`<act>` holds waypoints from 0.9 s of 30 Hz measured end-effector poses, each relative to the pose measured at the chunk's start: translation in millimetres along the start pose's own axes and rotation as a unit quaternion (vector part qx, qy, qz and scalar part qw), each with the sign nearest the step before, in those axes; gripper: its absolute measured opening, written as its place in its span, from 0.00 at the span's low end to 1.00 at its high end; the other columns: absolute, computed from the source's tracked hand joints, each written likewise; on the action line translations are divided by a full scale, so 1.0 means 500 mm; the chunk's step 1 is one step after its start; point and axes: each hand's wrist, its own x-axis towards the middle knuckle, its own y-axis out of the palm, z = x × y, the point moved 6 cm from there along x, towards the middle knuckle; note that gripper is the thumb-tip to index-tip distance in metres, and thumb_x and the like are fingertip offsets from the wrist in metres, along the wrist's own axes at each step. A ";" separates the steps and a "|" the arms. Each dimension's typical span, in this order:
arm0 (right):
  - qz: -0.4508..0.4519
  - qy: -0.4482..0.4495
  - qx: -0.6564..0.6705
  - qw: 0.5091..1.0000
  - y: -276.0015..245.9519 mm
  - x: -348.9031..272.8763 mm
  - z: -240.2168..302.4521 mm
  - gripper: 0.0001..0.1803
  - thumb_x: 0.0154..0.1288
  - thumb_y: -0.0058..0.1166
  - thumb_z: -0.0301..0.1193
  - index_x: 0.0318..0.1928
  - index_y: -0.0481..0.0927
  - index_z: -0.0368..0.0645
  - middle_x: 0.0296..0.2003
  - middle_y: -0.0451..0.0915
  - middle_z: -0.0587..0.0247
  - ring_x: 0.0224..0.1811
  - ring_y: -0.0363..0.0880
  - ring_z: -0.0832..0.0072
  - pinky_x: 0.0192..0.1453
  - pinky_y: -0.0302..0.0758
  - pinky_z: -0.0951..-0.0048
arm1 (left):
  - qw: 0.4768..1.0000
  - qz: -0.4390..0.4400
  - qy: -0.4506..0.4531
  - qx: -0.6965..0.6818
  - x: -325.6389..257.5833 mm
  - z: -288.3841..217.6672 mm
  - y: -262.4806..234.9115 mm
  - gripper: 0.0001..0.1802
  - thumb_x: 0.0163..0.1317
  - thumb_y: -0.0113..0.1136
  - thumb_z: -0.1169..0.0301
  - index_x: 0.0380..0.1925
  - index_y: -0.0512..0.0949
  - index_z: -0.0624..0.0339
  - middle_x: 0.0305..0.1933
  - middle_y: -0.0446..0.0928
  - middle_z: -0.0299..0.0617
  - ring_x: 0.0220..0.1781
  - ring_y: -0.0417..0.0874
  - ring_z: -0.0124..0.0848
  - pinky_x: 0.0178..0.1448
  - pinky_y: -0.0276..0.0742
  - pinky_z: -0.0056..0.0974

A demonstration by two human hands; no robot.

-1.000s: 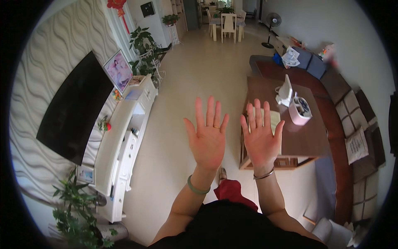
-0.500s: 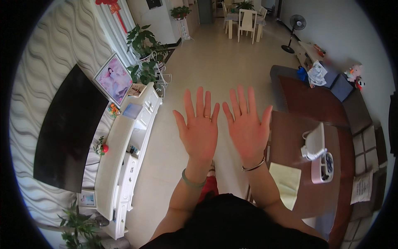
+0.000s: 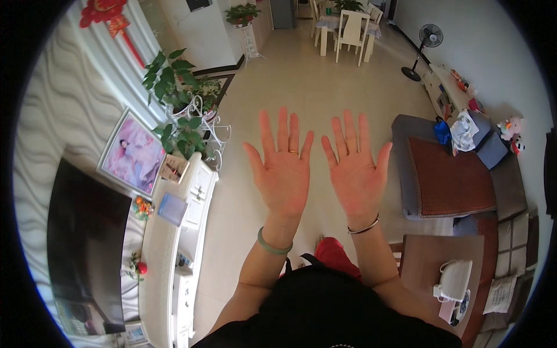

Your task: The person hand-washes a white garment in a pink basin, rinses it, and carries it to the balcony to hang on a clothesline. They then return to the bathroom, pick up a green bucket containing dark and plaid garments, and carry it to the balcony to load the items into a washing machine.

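Observation:
Both my hands are held up in mid-air over the floor, palms facing me and fingers spread. My left hand [image 3: 282, 168] holds nothing; a gold ring [image 3: 294, 152] is on one finger, and a green bangle [image 3: 272, 243] circles that wrist. Beside it, a short gap away, my right hand [image 3: 357, 168] is likewise empty, with a silver bangle [image 3: 364, 226] at the wrist. Neither hand touches anything.
To the left stand a white TV cabinet [image 3: 156, 255], a large television [image 3: 87, 249] and plants on a white stand [image 3: 216, 136]. A brown table [image 3: 420, 261] and a sofa [image 3: 452, 180] lie right. Farther off are a fan [image 3: 430, 36] and a dining chair [image 3: 351, 32].
The view has shifted forward through the room, so the cabinet, table and sofa sit lower. Both hands stay raised and spread, now a little farther apart.

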 end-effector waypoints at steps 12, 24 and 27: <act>0.038 0.104 0.033 0.993 -0.247 0.747 -0.165 0.41 0.71 0.25 0.62 0.75 0.43 0.52 0.76 0.42 0.63 0.78 0.37 0.67 0.79 0.38 0.56 | 0.994 -0.017 0.109 0.010 0.677 -0.064 -0.267 0.33 0.72 0.32 0.42 0.73 0.51 0.38 0.77 0.50 0.40 0.78 0.47 0.38 0.78 0.38 0.55; 0.094 0.227 0.068 0.967 -0.437 1.417 -0.513 0.41 0.72 0.24 0.61 0.75 0.42 0.52 0.76 0.41 0.63 0.78 0.36 0.66 0.79 0.37 0.55 | 0.973 -0.030 0.226 0.049 1.303 -0.277 -0.568 0.33 0.72 0.32 0.41 0.73 0.50 0.37 0.78 0.48 0.40 0.78 0.46 0.38 0.77 0.40 0.59; 0.083 0.214 0.072 0.971 -0.474 1.598 -0.569 0.40 0.72 0.24 0.61 0.75 0.42 0.53 0.76 0.41 0.64 0.78 0.37 0.66 0.79 0.37 0.55 | 0.973 -0.019 0.226 0.046 1.497 -0.313 -0.617 0.34 0.72 0.32 0.41 0.73 0.50 0.38 0.77 0.48 0.41 0.79 0.45 0.39 0.78 0.40 0.56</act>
